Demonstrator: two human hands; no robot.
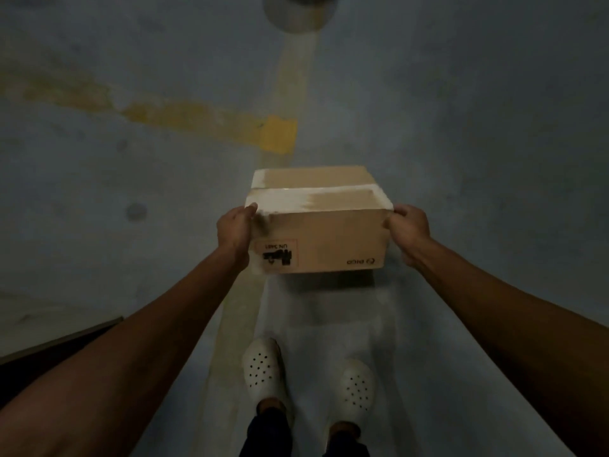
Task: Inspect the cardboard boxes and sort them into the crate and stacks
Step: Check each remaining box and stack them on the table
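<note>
Both hands are clamped on one cardboard box point(318, 222), held out in front of the body at the end of straight, bare arms. The left hand point(234, 233) presses flat against the box's left end, thumb hooked over the top edge and the fingers hidden behind the side. The right hand point(409, 230) pinches the opposite end at its upper near corner, fingers curled against the cardboard. Between the two hands the box sits level, its closed top facing up, with a pale strip of tape running across the seam and glaring in the light.

On the face turned toward the person, just beside the left wrist, there is a label point(276, 254) with a black symbol and the text "UN 3481", printed upside down from this side. Near the right hand, low on the same face, a small logo is also upside down; it is too blurred to read surely.

Below the box lies a grey concrete floor point(478, 133), with the box's shadow under it. Nearer the body than the grip, two white perforated clogs point(265, 371) stand on the floor. Beyond the box, worn yellow painted lines point(278, 135) meet at a corner. A dark edge shows at the far lower left, unclear.
</note>
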